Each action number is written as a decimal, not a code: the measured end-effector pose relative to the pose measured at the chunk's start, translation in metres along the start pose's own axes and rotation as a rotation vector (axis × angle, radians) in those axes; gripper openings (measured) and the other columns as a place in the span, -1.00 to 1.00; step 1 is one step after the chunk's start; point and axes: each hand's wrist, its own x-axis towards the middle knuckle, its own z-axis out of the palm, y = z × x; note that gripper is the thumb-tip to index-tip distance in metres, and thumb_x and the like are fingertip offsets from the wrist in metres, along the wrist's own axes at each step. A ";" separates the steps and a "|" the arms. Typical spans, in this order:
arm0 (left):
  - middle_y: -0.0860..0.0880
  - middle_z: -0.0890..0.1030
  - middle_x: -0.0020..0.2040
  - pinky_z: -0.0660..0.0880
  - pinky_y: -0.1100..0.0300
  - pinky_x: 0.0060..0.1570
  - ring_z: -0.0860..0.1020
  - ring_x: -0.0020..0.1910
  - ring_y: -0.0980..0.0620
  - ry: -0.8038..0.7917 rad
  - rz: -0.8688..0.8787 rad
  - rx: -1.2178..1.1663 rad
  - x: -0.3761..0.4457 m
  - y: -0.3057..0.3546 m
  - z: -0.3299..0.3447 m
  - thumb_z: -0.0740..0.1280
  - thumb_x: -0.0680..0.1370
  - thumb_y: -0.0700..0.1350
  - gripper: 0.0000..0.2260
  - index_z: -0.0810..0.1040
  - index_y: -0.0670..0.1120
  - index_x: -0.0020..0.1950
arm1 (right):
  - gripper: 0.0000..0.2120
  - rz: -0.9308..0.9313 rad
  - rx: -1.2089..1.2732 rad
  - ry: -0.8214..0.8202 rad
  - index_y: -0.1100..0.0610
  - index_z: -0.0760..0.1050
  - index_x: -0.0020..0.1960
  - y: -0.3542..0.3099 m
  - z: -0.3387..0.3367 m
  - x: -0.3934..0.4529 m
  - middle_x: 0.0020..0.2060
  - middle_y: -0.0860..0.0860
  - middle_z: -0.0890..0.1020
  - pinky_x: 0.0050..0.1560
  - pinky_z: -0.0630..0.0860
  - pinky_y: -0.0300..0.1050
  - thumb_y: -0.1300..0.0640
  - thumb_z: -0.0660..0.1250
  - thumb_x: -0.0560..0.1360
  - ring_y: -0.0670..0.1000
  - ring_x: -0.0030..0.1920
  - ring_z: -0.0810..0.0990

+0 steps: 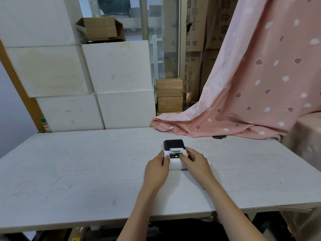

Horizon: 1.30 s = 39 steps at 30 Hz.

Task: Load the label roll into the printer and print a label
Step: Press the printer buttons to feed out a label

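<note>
Sitting on the desk (86,171) between both hands, the white label printer (175,155) has a black lid; left hand (157,168) fingers grasping its side, right hand (195,162) thumb pressing its lit panel, label strip (175,149) showing.

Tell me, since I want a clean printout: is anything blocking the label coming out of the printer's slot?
Nothing visible does. The label sticks out of the printer freely; the left hand and right hand sit at its sides, below the slot.
</note>
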 end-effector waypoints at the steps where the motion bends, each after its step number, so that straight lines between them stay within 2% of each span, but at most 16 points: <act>1: -0.05 0.59 -0.31 0.41 0.15 -0.29 0.49 -0.36 0.07 -0.001 0.001 0.006 0.000 0.000 0.000 0.11 0.67 0.02 -0.77 0.56 0.10 0.14 | -0.72 0.002 0.003 0.000 0.02 0.63 0.11 0.000 0.000 0.000 -0.02 0.18 0.67 -0.10 0.42 -0.07 -0.07 0.29 0.51 0.19 0.05 0.62; 6: -0.05 0.62 -0.26 0.45 0.11 -0.23 0.56 -0.28 0.02 0.003 -0.005 0.001 0.000 0.001 -0.001 0.11 0.67 0.03 -0.77 0.55 0.07 0.14 | -0.66 0.013 0.011 -0.003 0.05 0.61 0.11 0.000 0.001 0.001 0.02 0.19 0.68 -0.07 0.44 -0.04 -0.12 0.27 0.47 0.23 0.09 0.63; 8: -0.02 0.60 -0.29 0.44 0.11 -0.25 0.54 -0.31 0.05 0.000 -0.006 0.008 -0.001 0.002 -0.001 0.11 0.67 0.03 -0.78 0.54 0.07 0.10 | -0.69 0.017 0.017 -0.004 0.00 0.63 0.12 -0.001 0.001 0.001 0.03 0.17 0.69 -0.05 0.47 -0.04 -0.11 0.27 0.48 0.21 0.10 0.64; 11: 0.04 0.47 -0.40 0.34 0.15 -0.34 0.42 -0.41 0.09 -0.002 -0.017 0.002 -0.001 0.003 -0.001 0.11 0.67 0.02 -0.78 0.52 0.03 -0.01 | -0.70 0.011 0.015 0.004 -0.07 0.64 0.11 -0.002 0.001 0.000 0.02 0.13 0.71 0.00 0.56 0.03 -0.12 0.27 0.48 0.17 0.09 0.66; 13: 0.06 0.43 -0.42 0.31 0.17 -0.36 0.40 -0.42 0.11 -0.001 -0.024 0.003 0.000 0.003 -0.001 0.10 0.67 0.02 -0.77 0.54 0.04 0.00 | -0.68 0.012 0.020 0.004 -0.07 0.64 0.12 -0.002 0.001 0.000 0.02 0.12 0.71 0.03 0.59 0.08 -0.13 0.27 0.47 0.17 0.09 0.66; 15: 0.07 0.44 -0.42 0.30 0.18 -0.36 0.41 -0.42 0.12 -0.001 -0.022 0.010 -0.001 0.004 -0.001 0.10 0.67 0.03 -0.77 0.54 0.05 0.02 | -0.66 0.008 0.024 0.005 -0.02 0.63 0.13 -0.002 0.001 0.000 0.02 0.14 0.70 -0.01 0.54 0.03 -0.13 0.28 0.46 0.20 0.10 0.65; 19: 0.07 0.43 -0.42 0.32 0.18 -0.35 0.42 -0.40 0.09 -0.003 -0.023 0.001 -0.002 0.004 -0.002 0.11 0.67 0.02 -0.77 0.54 0.04 0.01 | -0.67 0.005 0.021 0.008 -0.07 0.64 0.12 -0.001 0.001 0.000 0.03 0.11 0.72 0.19 0.59 0.18 -0.16 0.27 0.46 0.16 0.11 0.67; 22: 0.04 0.51 -0.38 0.40 0.14 -0.31 0.48 -0.37 0.08 -0.005 -0.023 0.012 -0.002 0.005 -0.003 0.11 0.67 0.03 -0.75 0.56 0.05 0.13 | -0.63 0.009 0.028 0.018 -0.03 0.64 0.14 -0.001 0.002 0.001 0.06 0.13 0.72 0.25 0.58 0.17 -0.17 0.28 0.44 0.17 0.14 0.67; 25: -0.08 0.67 -0.21 0.54 0.05 -0.15 0.60 -0.23 -0.01 -0.005 -0.019 0.018 -0.001 0.006 -0.003 0.11 0.68 0.02 -0.73 0.55 0.03 0.24 | -0.62 0.027 0.034 0.035 0.01 0.64 0.15 -0.001 0.004 0.002 0.07 0.15 0.71 0.27 0.56 0.17 -0.13 0.31 0.43 0.18 0.15 0.66; 29: -0.09 0.68 -0.20 0.53 0.06 -0.15 0.61 -0.21 -0.02 -0.006 -0.021 0.031 -0.001 0.008 -0.004 0.11 0.68 0.00 -0.72 0.54 0.05 0.29 | -0.79 0.054 0.079 0.056 0.04 0.70 0.10 -0.005 0.003 0.003 0.01 0.10 0.75 0.19 0.59 0.11 0.04 0.39 0.52 0.17 0.13 0.68; 32: -0.12 0.68 -0.17 0.50 0.12 -0.18 0.61 -0.18 -0.02 -0.009 -0.024 0.042 -0.001 0.008 -0.004 0.11 0.69 -0.01 -0.71 0.54 0.04 0.30 | -0.73 0.058 0.110 0.054 0.08 0.69 0.11 -0.005 0.004 0.002 0.02 0.13 0.74 0.15 0.60 0.14 -0.02 0.41 0.49 0.22 0.15 0.66; 34: -0.15 0.67 -0.17 0.48 0.12 -0.19 0.61 -0.17 -0.05 -0.007 -0.030 0.041 -0.001 0.009 -0.004 0.11 0.69 -0.02 -0.71 0.54 0.01 0.31 | -0.66 0.070 0.113 0.050 0.11 0.67 0.12 -0.004 0.005 0.003 0.02 0.19 0.72 -0.01 0.56 0.03 -0.07 0.38 0.45 0.27 0.12 0.64; 35: -0.16 0.68 -0.16 0.49 0.10 -0.16 0.61 -0.15 -0.07 -0.006 -0.035 0.037 -0.001 0.010 -0.005 0.11 0.69 -0.03 -0.70 0.54 -0.01 0.33 | -0.63 0.080 0.114 0.048 0.12 0.66 0.11 -0.004 0.006 0.004 0.03 0.21 0.71 -0.05 0.49 -0.04 -0.07 0.36 0.43 0.28 0.05 0.65; 36: -0.16 0.68 -0.14 0.51 0.07 -0.12 0.61 -0.13 -0.08 -0.006 -0.039 0.035 -0.001 0.011 -0.005 0.11 0.69 -0.03 -0.69 0.54 -0.03 0.34 | -0.62 0.089 0.117 0.044 0.14 0.64 0.11 -0.003 0.006 0.005 0.03 0.23 0.70 -0.06 0.44 -0.07 -0.07 0.36 0.41 0.24 -0.08 0.65; 37: -0.17 0.69 -0.12 0.52 0.05 -0.09 0.61 -0.12 -0.09 -0.007 -0.042 0.035 -0.001 0.012 -0.006 0.11 0.69 -0.03 -0.68 0.53 -0.04 0.35 | -0.59 0.098 0.119 0.039 0.17 0.63 0.10 -0.004 0.006 0.005 0.03 0.26 0.69 -0.06 0.42 -0.08 -0.08 0.36 0.39 0.11 -0.18 0.61; 39: -0.17 0.69 -0.10 0.53 0.02 -0.04 0.62 -0.09 -0.10 -0.008 -0.048 0.033 -0.001 0.013 -0.006 0.11 0.69 -0.03 -0.68 0.52 -0.05 0.36 | -0.55 0.109 0.120 0.022 0.21 0.61 0.09 -0.004 0.006 0.005 0.02 0.30 0.66 -0.08 0.39 -0.08 -0.09 0.36 0.37 -0.06 -0.17 0.50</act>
